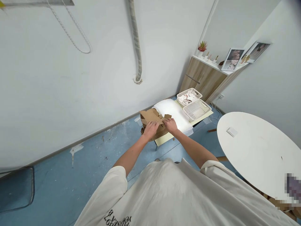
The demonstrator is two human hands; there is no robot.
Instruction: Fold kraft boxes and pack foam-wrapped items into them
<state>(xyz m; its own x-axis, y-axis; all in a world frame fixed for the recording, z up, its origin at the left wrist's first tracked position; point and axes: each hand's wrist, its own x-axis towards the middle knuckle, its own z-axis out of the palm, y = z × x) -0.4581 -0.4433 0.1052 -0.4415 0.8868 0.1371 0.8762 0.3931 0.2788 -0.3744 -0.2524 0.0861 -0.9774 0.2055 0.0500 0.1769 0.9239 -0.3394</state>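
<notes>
A brown piece of cardboard (150,115), folded or torn at its edges, lies over a pile of more flattened cardboard at the near left end of a low pale-yellow table (164,139). My left hand (151,129) is closed on the near edge of the cardboard, a ring on one finger. Beside it my right hand (170,125) pinches the right part of the same piece. A small brown flap (167,116) sticks up just past the right fingers. The undersides of both hands are hidden. White sheet material (172,110) covers the table's middle.
Two white perforated baskets stand at the far end: one (179,99) holds printed cards, the nearer (207,110) is see-through. A wooden cabinet (202,73) stands behind. On the right is a white oval table (256,141); at lower left, a dark chair (16,188).
</notes>
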